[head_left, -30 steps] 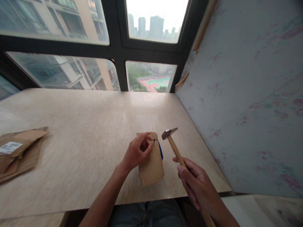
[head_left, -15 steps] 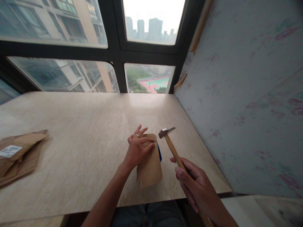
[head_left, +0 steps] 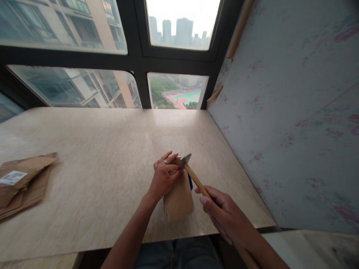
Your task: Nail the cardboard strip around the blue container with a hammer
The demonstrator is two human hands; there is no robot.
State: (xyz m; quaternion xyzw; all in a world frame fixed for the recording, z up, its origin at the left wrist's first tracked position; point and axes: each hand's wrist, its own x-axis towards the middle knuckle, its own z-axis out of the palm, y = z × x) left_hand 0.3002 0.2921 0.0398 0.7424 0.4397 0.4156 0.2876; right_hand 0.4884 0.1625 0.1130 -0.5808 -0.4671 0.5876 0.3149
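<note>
A hammer (head_left: 197, 181) with a wooden handle and metal head is gripped in my right hand (head_left: 221, 209). Its head is down by the thumb and index fingertips of my left hand (head_left: 165, 177). Those two fingertips pinch together over the far end of a brown cardboard piece (head_left: 179, 201), which looks folded or stacked in layers. Whatever sits in the pinch is too small and too covered by the hammer head to name. The left hand's other fingers stretch out past the cardboard, one wearing a ring. A blue object (head_left: 191, 183) pokes out from the cardboard's right side.
Flattened cardboard (head_left: 25, 186) with a white label lies at the far left of the pale stone countertop (head_left: 98, 157). Dark-framed windows (head_left: 140, 63) rise along the back. A floral papered wall (head_left: 280, 123) bounds the right side. The counter's front edge is near my lap.
My right hand has swung the hammer down and left, bringing its head from beside the cardboard to my left fingertips. The left hand keeps its pinch in nearly the same place.
</note>
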